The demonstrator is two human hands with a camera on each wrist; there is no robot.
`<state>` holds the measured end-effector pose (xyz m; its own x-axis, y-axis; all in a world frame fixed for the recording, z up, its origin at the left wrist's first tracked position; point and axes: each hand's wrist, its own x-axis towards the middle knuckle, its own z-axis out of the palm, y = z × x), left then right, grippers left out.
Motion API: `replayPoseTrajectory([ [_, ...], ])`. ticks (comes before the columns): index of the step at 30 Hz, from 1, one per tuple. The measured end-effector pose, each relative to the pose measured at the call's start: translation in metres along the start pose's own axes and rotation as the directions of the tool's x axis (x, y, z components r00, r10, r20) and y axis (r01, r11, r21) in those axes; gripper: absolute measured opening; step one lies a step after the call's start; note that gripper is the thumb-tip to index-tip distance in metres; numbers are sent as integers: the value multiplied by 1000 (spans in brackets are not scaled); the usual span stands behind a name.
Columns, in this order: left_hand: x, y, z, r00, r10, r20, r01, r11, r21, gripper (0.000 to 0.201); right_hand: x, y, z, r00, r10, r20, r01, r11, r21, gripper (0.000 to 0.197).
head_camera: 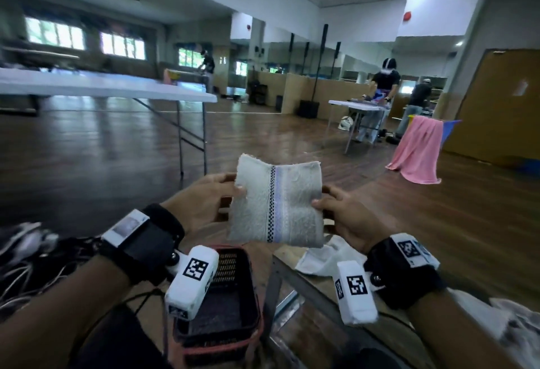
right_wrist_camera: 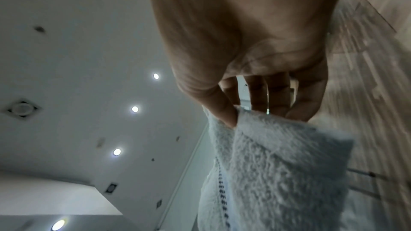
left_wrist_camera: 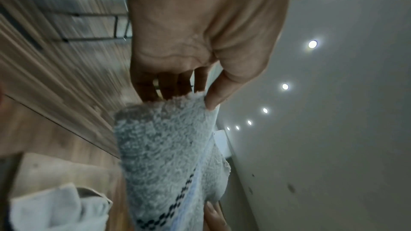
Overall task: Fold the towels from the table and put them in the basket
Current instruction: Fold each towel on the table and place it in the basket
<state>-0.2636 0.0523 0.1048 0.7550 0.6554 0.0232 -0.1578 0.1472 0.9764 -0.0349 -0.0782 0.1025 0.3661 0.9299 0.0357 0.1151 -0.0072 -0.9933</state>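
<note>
The folded towel (head_camera: 276,202) hangs in the air between both hands, its checked stripe running top to bottom, with the dark basket (head_camera: 222,295) below and a little to the left, so I judge the left hand (head_camera: 201,202) the nearer one to lower it in. Each hand pinches a side edge, thumb on the near face and fingers behind: the left hand at the left edge, the right hand (head_camera: 347,216) at the right. The head view alone shows the basket and another white towel (head_camera: 321,257) on the table (head_camera: 295,275); the wrist views show each thumb pressing into the pile.
</note>
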Motion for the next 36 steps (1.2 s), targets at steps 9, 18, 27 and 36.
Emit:
replayPoseTrajectory([
  [9, 23, -94, -106, 918, -211, -336, 233, 972, 26, 16, 100, 116, 87, 965, 235, 114, -231, 972, -44, 15],
  [18, 97, -253, -191, 737, -492, -465, 534, 844, -46, 22, 193, 282, 132, 815, 566, 124, -558, 824, -93, 19],
  [27, 202, -415, -255, 526, -613, -590, 806, 581, 115, 7, 279, 454, 166, 733, 679, -40, -655, 689, -310, 21],
  [36, 281, -507, -296, 438, -559, -704, 861, 485, 151, 26, 354, 552, 190, 728, 673, -132, -661, 638, -394, 25],
])
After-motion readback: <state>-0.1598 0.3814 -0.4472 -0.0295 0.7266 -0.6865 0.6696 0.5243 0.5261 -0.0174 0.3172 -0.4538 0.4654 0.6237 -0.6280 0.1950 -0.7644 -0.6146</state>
